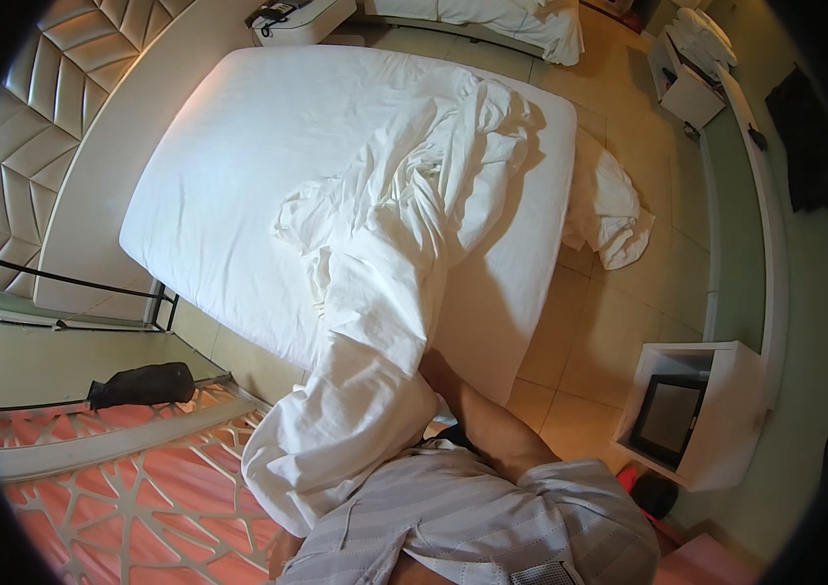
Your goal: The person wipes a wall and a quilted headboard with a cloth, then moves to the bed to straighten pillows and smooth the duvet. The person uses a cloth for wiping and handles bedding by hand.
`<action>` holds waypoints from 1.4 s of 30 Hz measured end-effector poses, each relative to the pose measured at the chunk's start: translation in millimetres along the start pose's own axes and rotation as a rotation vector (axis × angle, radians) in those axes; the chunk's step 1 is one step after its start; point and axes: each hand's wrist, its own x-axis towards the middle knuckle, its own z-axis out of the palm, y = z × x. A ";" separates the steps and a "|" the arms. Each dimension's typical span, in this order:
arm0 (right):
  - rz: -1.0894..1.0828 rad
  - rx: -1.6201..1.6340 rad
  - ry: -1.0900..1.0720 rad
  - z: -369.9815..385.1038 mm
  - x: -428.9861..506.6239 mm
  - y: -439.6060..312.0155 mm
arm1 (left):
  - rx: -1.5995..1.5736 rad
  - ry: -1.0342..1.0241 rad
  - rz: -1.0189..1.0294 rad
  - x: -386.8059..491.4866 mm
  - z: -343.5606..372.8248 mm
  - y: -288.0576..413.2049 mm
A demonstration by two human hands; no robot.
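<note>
A bunched white duvet cover or sheet (385, 292) runs from the far part of the mattress (224, 168) down to my torso and over my left side. My right hand (432, 365) reaches to the cloth at the mattress's near edge; its fingers are hidden by the fabric, so its grip does not show. My left hand is out of sight, with only a bit of that arm below the hanging cloth. The mattress wears a smooth white fitted sheet.
More white cloth (608, 212) lies on the tiled floor (567, 344) right of the bed. A white cabinet (732, 417) holds a dark safe or small appliance. A second bed (487, 29) stands beyond, a padded headboard (41, 139) at left, a patterned partition (143, 504) at lower left.
</note>
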 end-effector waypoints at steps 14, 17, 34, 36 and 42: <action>-0.883 0.478 0.521 -233.0 -125.4 -237.3 | 0.286 -0.633 -0.113 49.9 97.5 -108.0; -1.055 0.351 0.214 -146.5 -194.0 -297.1 | 0.429 -0.876 -0.132 46.3 140.0 -126.5; -0.723 -0.978 0.163 -158.9 -196.5 -104.3 | 0.833 -1.059 0.057 -14.0 177.5 -141.5; -0.490 -0.900 0.050 -163.2 -167.4 -62.1 | 0.906 -1.086 0.055 -1.9 175.3 -139.4; -0.050 -0.358 -0.222 -179.6 -98.1 45.5 | 0.948 -1.120 0.193 41.8 146.4 -153.9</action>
